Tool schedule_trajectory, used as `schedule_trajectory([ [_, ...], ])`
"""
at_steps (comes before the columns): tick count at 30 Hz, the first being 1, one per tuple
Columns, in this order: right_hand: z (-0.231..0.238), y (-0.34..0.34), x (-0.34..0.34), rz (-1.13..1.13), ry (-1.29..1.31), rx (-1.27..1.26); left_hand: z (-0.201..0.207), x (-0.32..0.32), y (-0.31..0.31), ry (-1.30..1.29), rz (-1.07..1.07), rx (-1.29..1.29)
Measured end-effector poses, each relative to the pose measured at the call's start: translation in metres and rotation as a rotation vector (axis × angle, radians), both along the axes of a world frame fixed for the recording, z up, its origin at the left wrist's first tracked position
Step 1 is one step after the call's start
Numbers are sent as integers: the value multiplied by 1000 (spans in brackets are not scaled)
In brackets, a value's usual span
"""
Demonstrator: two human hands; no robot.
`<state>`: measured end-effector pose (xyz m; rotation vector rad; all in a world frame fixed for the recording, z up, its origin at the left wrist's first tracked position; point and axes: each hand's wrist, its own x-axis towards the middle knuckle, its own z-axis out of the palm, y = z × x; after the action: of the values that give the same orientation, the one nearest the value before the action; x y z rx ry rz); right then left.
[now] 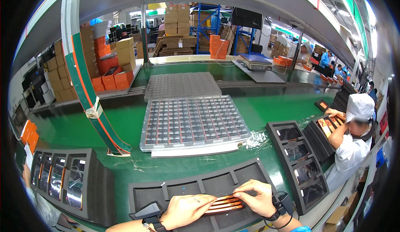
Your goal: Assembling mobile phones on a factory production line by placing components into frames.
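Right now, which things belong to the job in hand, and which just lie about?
In hand, it seems: orange-edged strips, touched by the left hand and right hand; dark foam tray beneath.

Seemingly just about: orange boxes; cardboard boxes; perhaps the clear compartment tray.

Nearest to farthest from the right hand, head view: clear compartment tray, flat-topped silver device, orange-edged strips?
From the right hand:
1. Orange-edged strips: just left of it.
2. Clear compartment tray: ahead, to the left.
3. Flat-topped silver device: beyond the tray, farthest back.
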<state>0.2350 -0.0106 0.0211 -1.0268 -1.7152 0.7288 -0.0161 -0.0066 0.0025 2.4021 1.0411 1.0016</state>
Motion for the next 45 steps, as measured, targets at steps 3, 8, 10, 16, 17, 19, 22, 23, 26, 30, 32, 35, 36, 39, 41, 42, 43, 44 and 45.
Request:
schedule_trajectory([
  [3,-5,-3,0,16,-63,42,-1,-1,1,-4,-7,-10],
  [8,2,-3,-11,11,-157,196,0,0,2,34,-12,-41],
  [10,7,-4,-15,30,-212,245,1,0,1,5,-23,-35],
  [16,-2,-5,-24,30,-190,240,17,5,-4,-109,-58,-40],
  [17,-3,-4,-24,34,-196,268,14,4,-4,-121,-57,-10],
  [19,3,-3,-22,59,-206,261,5,1,-3,-138,-51,15],
  [22,11,-3,-10,-22,-228,248,-6,-2,1,-55,-24,47],
  [23,9,-2,-6,-77,-213,267,-4,-2,1,-54,-23,32],
  [26,6,-1,2,-56,-252,277,-3,-2,2,-45,-22,16],
  [30,-9,0,5,28,-248,362,-1,-2,0,-42,-27,-5],
  [32,-13,3,5,59,-245,404,-2,-2,1,-50,-30,-1],
  [35,-18,4,8,81,-294,406,-1,-3,3,-59,-36,1],
  [36,-16,3,9,83,-294,405,0,-2,2,-62,-41,-1],
  [39,-12,0,11,63,-404,427,1,-2,0,-20,-31,-2],
  [41,-23,-3,15,56,-498,443,-1,-2,2,-24,-33,-4],
  [42,-28,-7,17,37,-531,455,-2,-2,1,-23,-31,-3],
  [43,-27,-10,16,34,-532,453,-2,-2,1,-23,-34,-4],
  [44,-25,-15,16,13,-586,471,-2,-2,1,-28,-34,10],
  [45,-22,-17,15,-5,-640,493,-2,-2,1,-33,-29,26],
])
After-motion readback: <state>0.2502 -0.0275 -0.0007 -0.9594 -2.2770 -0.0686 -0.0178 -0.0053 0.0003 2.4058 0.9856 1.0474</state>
